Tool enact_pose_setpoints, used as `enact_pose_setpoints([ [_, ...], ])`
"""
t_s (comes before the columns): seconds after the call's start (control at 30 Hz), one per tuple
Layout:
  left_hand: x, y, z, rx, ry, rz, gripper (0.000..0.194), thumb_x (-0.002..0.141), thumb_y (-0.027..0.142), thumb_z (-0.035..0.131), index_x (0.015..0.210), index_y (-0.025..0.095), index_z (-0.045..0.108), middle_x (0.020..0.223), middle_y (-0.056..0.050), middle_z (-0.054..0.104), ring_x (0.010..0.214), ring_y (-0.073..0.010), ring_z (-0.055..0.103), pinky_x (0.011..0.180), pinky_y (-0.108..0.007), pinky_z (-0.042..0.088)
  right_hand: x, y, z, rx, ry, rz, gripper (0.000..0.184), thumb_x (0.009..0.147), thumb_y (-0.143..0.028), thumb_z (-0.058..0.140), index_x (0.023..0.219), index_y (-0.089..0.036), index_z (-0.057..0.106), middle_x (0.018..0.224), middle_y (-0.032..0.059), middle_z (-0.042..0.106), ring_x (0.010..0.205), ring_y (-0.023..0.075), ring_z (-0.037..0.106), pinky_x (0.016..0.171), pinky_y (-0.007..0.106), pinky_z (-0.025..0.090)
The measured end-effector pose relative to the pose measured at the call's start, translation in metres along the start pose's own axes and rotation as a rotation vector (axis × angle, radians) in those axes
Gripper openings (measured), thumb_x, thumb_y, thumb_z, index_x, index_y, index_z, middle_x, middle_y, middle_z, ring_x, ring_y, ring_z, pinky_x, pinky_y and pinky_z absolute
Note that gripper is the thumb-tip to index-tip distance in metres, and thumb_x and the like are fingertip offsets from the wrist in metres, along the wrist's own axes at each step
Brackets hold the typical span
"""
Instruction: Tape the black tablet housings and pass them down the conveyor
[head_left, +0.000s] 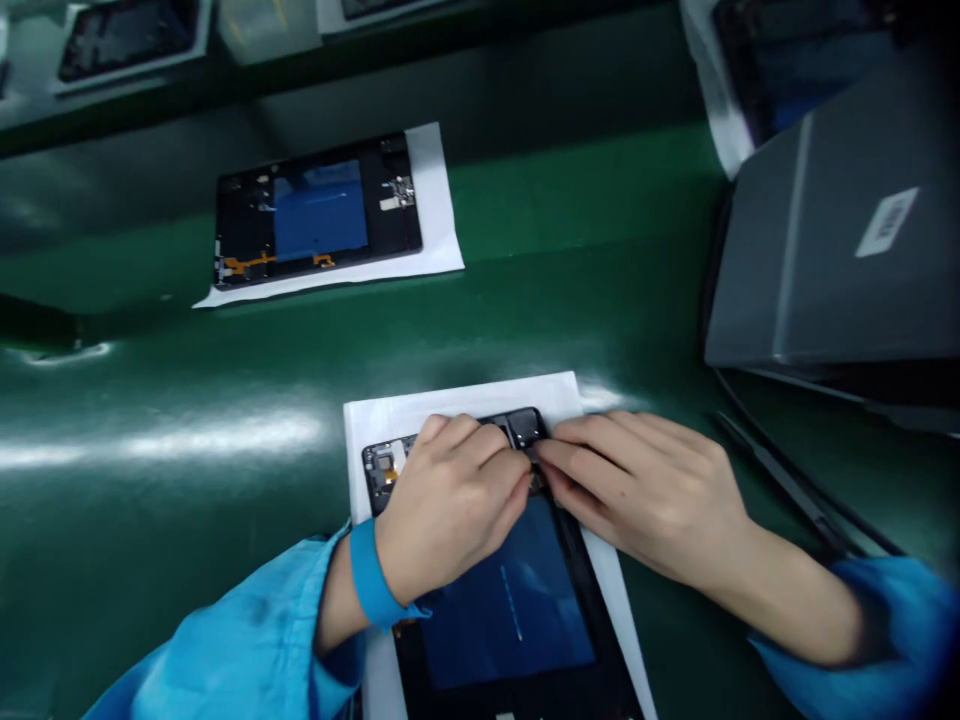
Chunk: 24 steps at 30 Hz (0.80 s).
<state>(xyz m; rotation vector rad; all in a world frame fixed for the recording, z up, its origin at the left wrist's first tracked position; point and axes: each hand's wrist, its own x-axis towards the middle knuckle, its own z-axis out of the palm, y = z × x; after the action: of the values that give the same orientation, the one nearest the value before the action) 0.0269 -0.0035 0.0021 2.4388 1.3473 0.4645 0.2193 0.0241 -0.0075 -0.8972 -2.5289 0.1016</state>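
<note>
An opened tablet (607, 640) lies on a white sheet (465, 395) in front of me, with its inner parts showing and a blue battery (510, 600) in its middle. Across the tablet's upper end rests my left hand (457, 500), fingers curled and closed, a blue band round the wrist. My right hand (652, 490) reaches in from the right, its fingertips pinched together at the tablet's upper right corner. Both sets of fingertips almost meet there. What they pinch is too small or too covered to make out.
Farther back, a second opened tablet (322, 210) lies on its own white sheet. A grey box (840, 240) with a label stands at the right. Tweezers (780, 475) lie near my right forearm. More tablets (131, 40) sit on a raised shelf at the back.
</note>
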Motion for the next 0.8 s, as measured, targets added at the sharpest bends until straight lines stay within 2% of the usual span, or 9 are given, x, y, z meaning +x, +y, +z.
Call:
enact_pose_setpoints([
  [0.17, -0.006, -0.001, 0.003, 0.027, 0.011, 0.01, 0.022, 0.093, 0.027, 0.048, 0.078, 0.019, 0.062, 0.078, -0.001, 0.061, 0.077, -0.0183, 0.052, 0.068, -0.036, 0.035, -0.002, -0.002, 0.0, 0.021, -0.038, -0.099, 0.01, 0.089, -0.014, 0.053, 0.09, -0.016, 0.064, 0.078, 0.0027, 0.064, 0.066, 0.0159, 0.057, 0.063, 0.032, 0.039],
  [0.37, -0.009, 0.004, 0.008, 0.108, -0.006, -0.005, 0.025, 0.091, 0.031, 0.048, 0.075, 0.019, 0.063, 0.078, 0.0, 0.063, 0.078, -0.0181, 0.055, 0.069, -0.037, 0.039, -0.004, -0.009, -0.003, -0.017, -0.053, -0.156, 0.025, 0.094, -0.017, 0.04, 0.08, -0.017, 0.062, 0.068, 0.0022, 0.057, 0.061, 0.017, 0.053, 0.058, 0.034, 0.034],
  [0.43, -0.006, 0.009, -0.003, 0.156, -0.08, -0.013, 0.02, 0.09, 0.031, 0.053, 0.078, 0.02, 0.064, 0.08, 0.001, 0.064, 0.08, -0.0168, 0.057, 0.071, -0.035, 0.042, -0.009, -0.014, -0.005, -0.074, -0.08, -0.16, 0.026, 0.093, -0.015, 0.039, 0.086, -0.015, 0.063, 0.069, 0.0027, 0.056, 0.062, 0.018, 0.053, 0.058, 0.035, 0.035],
  [0.53, 0.001, 0.004, -0.039, 0.282, -0.181, -0.008, 0.012, 0.088, 0.03, 0.057, 0.084, 0.022, 0.066, 0.087, 0.002, 0.066, 0.086, -0.0147, 0.059, 0.077, -0.03, 0.044, -0.021, -0.021, -0.004, -0.136, -0.123, -0.103, 0.028, 0.091, -0.015, 0.04, 0.109, -0.012, 0.062, 0.084, 0.0067, 0.061, 0.074, 0.0212, 0.054, 0.066, 0.036, 0.04],
  [0.6, 0.01, -0.017, -0.07, 0.359, -0.169, -0.031, 0.015, 0.091, 0.029, 0.054, 0.09, 0.02, 0.066, 0.092, -0.002, 0.066, 0.09, -0.0172, 0.059, 0.081, -0.031, 0.045, -0.029, -0.023, -0.001, -0.117, -0.113, -0.043, 0.035, 0.091, -0.017, 0.042, 0.122, -0.011, 0.056, 0.099, 0.0098, 0.063, 0.085, 0.0233, 0.055, 0.074, 0.037, 0.043],
  [0.67, 0.022, -0.051, -0.099, 0.449, -0.123, -0.117, 0.02, 0.092, 0.026, 0.049, 0.099, 0.015, 0.064, 0.098, -0.008, 0.065, 0.095, -0.0218, 0.059, 0.086, -0.035, 0.044, -0.033, -0.022, 0.001, -0.065, -0.092, -0.01, 0.036, 0.091, -0.019, 0.044, 0.124, -0.012, 0.055, 0.106, 0.0108, 0.062, 0.092, 0.0238, 0.054, 0.078, 0.038, 0.044],
  [0.73, 0.036, -0.092, -0.12, 0.561, -0.087, -0.25, 0.024, 0.091, 0.023, 0.048, 0.104, 0.009, 0.062, 0.105, -0.016, 0.063, 0.099, -0.0277, 0.058, 0.085, -0.041, 0.044, -0.033, -0.02, 0.001, -0.016, -0.075, 0.0, 0.033, 0.091, -0.021, 0.044, 0.121, -0.014, 0.058, 0.106, 0.0107, 0.062, 0.091, 0.0232, 0.054, 0.078, 0.039, 0.045],
  [0.77, 0.041, -0.11, -0.126, 0.661, -0.187, -0.354, 0.027, 0.091, 0.025, 0.048, 0.11, 0.011, 0.059, 0.111, -0.015, 0.062, 0.101, -0.0267, 0.058, 0.086, -0.038, 0.044, -0.032, -0.018, 0.0, 0.004, -0.071, 0.008, 0.032, 0.091, -0.022, 0.044, 0.118, -0.015, 0.059, 0.105, 0.0104, 0.063, 0.091, 0.0228, 0.055, 0.078, 0.038, 0.046],
  [0.8, 0.046, -0.126, -0.13, 0.686, -0.237, -0.386, 0.027, 0.09, 0.025, 0.048, 0.111, 0.011, 0.059, 0.111, -0.015, 0.062, 0.098, -0.0266, 0.059, 0.084, -0.037, 0.045, -0.031, -0.017, 0.0, 0.024, -0.07, 0.021, 0.03, 0.091, -0.023, 0.045, 0.117, -0.016, 0.06, 0.104, 0.01, 0.063, 0.09, 0.0224, 0.055, 0.077, 0.038, 0.046],
])
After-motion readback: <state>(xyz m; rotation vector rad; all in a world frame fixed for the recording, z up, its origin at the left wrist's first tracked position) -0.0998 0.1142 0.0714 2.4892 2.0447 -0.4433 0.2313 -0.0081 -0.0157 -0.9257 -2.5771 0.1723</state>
